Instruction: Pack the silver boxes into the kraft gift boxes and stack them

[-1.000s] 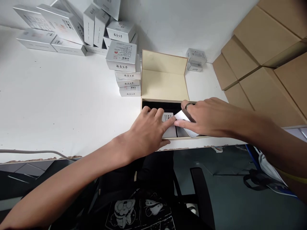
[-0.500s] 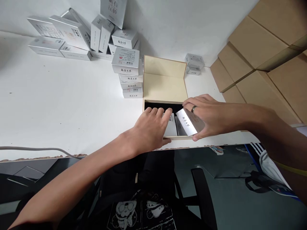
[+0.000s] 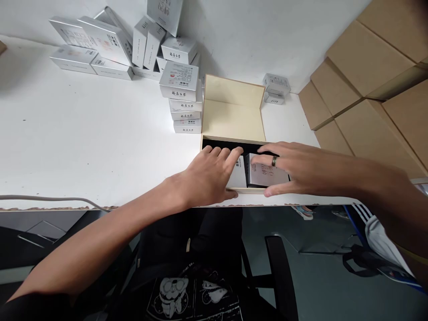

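Fingers (image 3: 264, 159) of the right hand (image 3: 294, 168) spread wide over a silver carton (image 3: 267, 176) lying inside the open box (image 3: 252, 191); the left hand (image 3: 212, 176) covers the box's left end, its grip unclear. Beside the opened lid (image 3: 234, 118), a stack of cartons (image 3: 182, 94) stands on the tabletop (image 3: 83, 147).

The open box (image 3: 250, 191) has a smooth, matt paperboard lid (image 3: 234, 111) and a dull black lining (image 3: 227, 145), possibly foam. Left of the open box, stacked cartons (image 3: 185, 105) are satiny silver card; right of it, brown boxes (image 3: 371, 129) are matt cardboard.
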{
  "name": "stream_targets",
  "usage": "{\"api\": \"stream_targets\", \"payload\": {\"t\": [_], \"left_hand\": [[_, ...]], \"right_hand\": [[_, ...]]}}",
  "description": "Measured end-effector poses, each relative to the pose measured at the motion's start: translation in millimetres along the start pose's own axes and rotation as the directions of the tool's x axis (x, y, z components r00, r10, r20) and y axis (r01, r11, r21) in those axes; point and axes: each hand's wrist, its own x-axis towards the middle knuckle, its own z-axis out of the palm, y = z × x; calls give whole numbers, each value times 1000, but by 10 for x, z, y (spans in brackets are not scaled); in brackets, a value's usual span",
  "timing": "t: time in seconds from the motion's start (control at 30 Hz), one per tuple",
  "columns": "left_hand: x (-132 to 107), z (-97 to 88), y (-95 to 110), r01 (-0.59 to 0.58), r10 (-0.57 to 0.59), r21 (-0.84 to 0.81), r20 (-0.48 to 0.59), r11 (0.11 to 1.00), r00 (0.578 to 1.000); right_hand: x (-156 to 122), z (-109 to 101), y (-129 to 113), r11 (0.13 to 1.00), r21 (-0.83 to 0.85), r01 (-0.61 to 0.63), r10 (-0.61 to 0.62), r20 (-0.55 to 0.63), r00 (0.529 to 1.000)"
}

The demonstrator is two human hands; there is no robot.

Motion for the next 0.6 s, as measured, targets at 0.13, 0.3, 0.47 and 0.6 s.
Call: {"api": "stream_targets", "payload": {"t": [0.13, 0.3, 0.47, 0.6], "left_hand": [[25, -142, 35, -19, 23, -65, 59, 998, 998], [151, -315, 95, -49, 47, 4, 144, 999, 988], [301, -421, 177, -8, 3, 17, 286, 1000, 958], [408, -416, 203, 42, -44, 12, 277, 999, 960]], "right_hand": [[92, 65, -53, 999, 32, -7, 5, 90, 996], [193, 78, -145, 998, 8, -70, 66, 223, 973], [234, 137, -109, 999, -38, 7, 1, 190, 982], [274, 200, -41, 998, -56, 32, -21, 187, 982]]}}
